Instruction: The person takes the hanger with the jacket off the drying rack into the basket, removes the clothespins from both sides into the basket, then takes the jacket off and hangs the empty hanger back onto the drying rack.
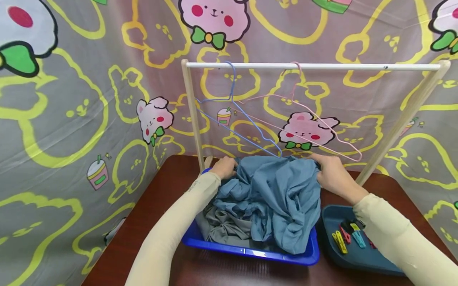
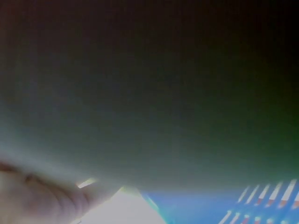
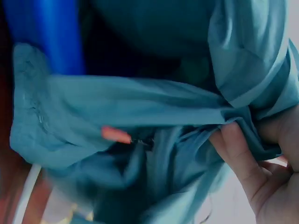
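A crumpled blue-teal garment point(image 1: 275, 186) lies bunched over the blue basket point(image 1: 236, 251), draping toward its front rim. My left hand point(image 1: 224, 167) grips the garment's upper left edge, its fingertips partly hidden by the cloth. At the upper right edge, my right hand point(image 1: 332, 174) holds the fabric up. In the right wrist view, the right fingers point(image 3: 236, 140) pinch a fold of the garment point(image 3: 131, 98); a gathered edge and a small orange piece show on the cloth. A grey cloth point(image 1: 230, 226) sits beneath in the basket. Dark blur fills most of the left wrist view.
Behind the basket stands a rack with a white rail point(image 1: 332, 66) and wooden posts. A blue hanger point(image 1: 243, 113) and a pink hanger point(image 1: 311, 113) hang from it. To the right, a dark blue tray point(image 1: 343, 260) holds several coloured clips point(image 1: 340, 242). All stand on a brown table point(image 1: 150, 210).
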`<state>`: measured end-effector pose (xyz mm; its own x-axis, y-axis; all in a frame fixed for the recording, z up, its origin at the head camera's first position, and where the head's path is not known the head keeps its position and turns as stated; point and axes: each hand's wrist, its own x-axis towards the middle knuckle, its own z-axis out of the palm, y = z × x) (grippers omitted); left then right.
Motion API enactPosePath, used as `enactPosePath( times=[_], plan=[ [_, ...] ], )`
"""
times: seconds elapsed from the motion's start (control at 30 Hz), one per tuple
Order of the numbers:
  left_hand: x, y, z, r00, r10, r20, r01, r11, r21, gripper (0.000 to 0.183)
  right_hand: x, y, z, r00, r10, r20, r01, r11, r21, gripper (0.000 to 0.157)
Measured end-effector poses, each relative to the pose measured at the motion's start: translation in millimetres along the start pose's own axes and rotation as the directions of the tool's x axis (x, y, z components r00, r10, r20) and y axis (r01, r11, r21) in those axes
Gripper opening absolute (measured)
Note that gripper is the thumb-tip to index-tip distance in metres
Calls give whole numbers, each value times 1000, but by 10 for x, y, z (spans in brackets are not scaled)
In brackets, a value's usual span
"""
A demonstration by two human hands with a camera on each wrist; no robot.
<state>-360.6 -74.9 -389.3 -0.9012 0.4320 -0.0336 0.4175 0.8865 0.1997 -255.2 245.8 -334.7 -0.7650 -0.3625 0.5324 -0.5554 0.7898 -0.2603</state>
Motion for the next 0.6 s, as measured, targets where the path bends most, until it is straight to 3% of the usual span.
enactPosePath(
  times=[0.13, 0.2, 0.27, 0.33, 0.43, 0.53, 0.6],
  plan=[
    [3, 0, -8, 1000, -1, -1, 1, 1000, 0, 27, -82, -338, 72, 994, -109, -11, 109, 994, 21, 44],
    [-1, -4, -9, 1000, 0, -6, 0, 1000, 4, 30, -139, -452, 168, 982, -186, 36, 184, 982, 47, 37],
    [-8, -9, -11, 1000, 6, -13, -6, 1000, -5, 33, -209, -525, 266, 962, -230, 148, 218, 972, 90, 31],
    [-15, -20, -12, 999, 18, -27, -18, 999, -30, 35, -277, -552, 351, 925, -248, 288, 219, 967, 129, 27],
    [-27, -50, -33, 996, 49, -70, -55, 996, -75, 36, -343, -543, 437, 840, -240, 487, 187, 970, 155, 28],
    [-42, -75, -70, 990, 71, -123, -89, 984, -151, 31, -372, -523, 477, 757, -219, 616, 157, 975, 155, 33],
    [-66, -77, -113, 989, 73, -127, -104, 962, -252, 27, -373, -520, 490, 717, -213, 664, 151, 977, 152, 35]
  ],
)
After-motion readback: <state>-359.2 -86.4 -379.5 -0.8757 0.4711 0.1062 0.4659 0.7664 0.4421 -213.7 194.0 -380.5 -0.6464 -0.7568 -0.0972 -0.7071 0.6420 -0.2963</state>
